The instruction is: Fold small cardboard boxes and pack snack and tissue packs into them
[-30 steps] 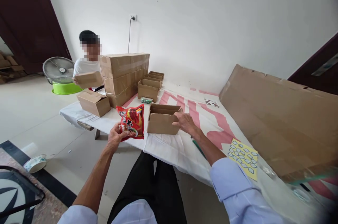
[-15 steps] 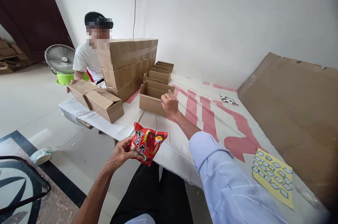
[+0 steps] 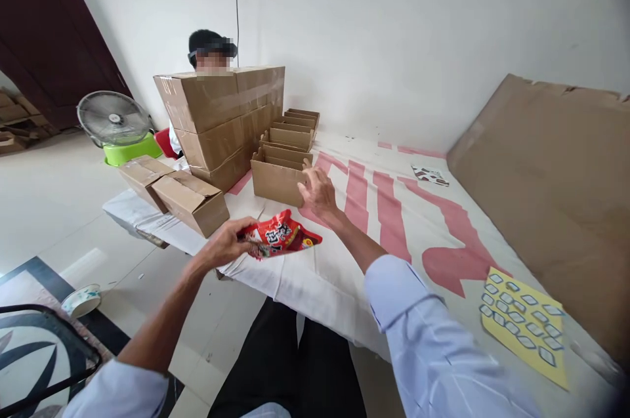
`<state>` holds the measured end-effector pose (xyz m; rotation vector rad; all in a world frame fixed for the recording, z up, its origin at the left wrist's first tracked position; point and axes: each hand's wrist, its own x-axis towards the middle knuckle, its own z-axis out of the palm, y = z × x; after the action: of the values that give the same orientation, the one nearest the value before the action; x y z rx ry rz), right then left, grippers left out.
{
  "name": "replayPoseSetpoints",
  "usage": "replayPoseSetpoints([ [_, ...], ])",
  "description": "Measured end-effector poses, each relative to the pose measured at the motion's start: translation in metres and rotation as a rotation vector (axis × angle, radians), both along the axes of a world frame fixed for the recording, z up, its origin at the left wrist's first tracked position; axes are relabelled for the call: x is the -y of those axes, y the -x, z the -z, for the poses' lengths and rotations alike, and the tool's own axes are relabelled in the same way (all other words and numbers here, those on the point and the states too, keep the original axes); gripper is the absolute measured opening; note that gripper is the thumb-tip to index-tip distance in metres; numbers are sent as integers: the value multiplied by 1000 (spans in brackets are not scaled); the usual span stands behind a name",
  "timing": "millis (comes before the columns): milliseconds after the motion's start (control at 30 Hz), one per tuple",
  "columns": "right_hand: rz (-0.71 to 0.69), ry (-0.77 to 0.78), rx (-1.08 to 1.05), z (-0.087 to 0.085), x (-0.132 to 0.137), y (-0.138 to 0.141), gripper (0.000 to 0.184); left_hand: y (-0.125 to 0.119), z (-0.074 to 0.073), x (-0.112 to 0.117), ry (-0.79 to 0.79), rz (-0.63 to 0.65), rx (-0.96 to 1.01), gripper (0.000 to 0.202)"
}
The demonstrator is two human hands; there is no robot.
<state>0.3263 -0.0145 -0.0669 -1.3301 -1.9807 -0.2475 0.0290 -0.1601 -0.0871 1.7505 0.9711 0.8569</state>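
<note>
In the head view, my left hand [image 3: 227, 246] pinches a shiny red food packet [image 3: 281, 234] with printed characters by its left end. The packet is tilted nearly flat above the table's front edge. My right hand [image 3: 319, 193] is at the right end of an open cardboard box [image 3: 276, 180], its thumb and fingers apart. Whether the fingertips touch the box is unclear. What lies inside this box is hidden by its front wall. Behind it, more open cardboard boxes [image 3: 290, 137] stand in a row going back.
Taped cartons [image 3: 211, 103] are stacked left of the row, partly hiding a co-worker [image 3: 209, 44]. Two closed boxes [image 3: 189, 198] lie at the table's left. A yellow sticker sheet [image 3: 524, 326] and a large cardboard panel [image 3: 551, 208] are on the right. A fan [image 3: 115, 117] stands behind.
My left hand has raised the packet towards the open box and tipped it flatter. The fingers of my right hand have spread at the box's end. The co-worker has moved behind the stacked cartons.
</note>
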Motion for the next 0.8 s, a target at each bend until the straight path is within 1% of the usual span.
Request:
replayPoseSetpoints([
  [33, -9, 10, -86, 3, 13, -8, 28, -1, -10, -13, -90, -2, -84, 32],
  [100, -3, 84, -250, 14, 45, -26, 23, -6, -28, -42, -212, 1, -246, 33],
  [167, 6, 180, -384, 29, 79, -45, 20, -14, -43, -74, -287, 10, -414, 34],
  [233, -15, 256, -464, 45, 112, -62, 17, -25, -55, -107, -361, 17, -597, 35],
  [333, -50, 342, -492, 68, 151, -82, 13, -46, -63, -152, -403, -17, -837, 38],
  [400, -42, 380, -489, 81, 168, -90, 12, -60, -61, -175, -399, -57, -912, 37],
  [467, -20, 406, -483, 94, 178, -95, 9, -73, -52, -188, -408, -116, -934, 37],
  [533, 6, 425, -465, 107, 183, -97, 8, -84, -36, -190, -433, -211, -950, 44],
  [567, 21, 431, -453, 114, 185, -97, 8, -87, -27, -189, -450, -282, -951, 49],
  [633, 53, 431, -422, 127, 187, -97, 11, -93, -6, -179, -487, -463, -903, 57],
  [700, 76, 420, -384, 138, 188, -96, 15, -98, 18, -166, -514, -609, -791, 58],
  [733, 82, 414, -367, 142, 188, -95, 16, -101, 29, -159, -518, -643, -725, 59],
  [800, 69, 411, -356, 145, 183, -93, 21, -108, 52, -147, -487, -632, -628, 65],
])
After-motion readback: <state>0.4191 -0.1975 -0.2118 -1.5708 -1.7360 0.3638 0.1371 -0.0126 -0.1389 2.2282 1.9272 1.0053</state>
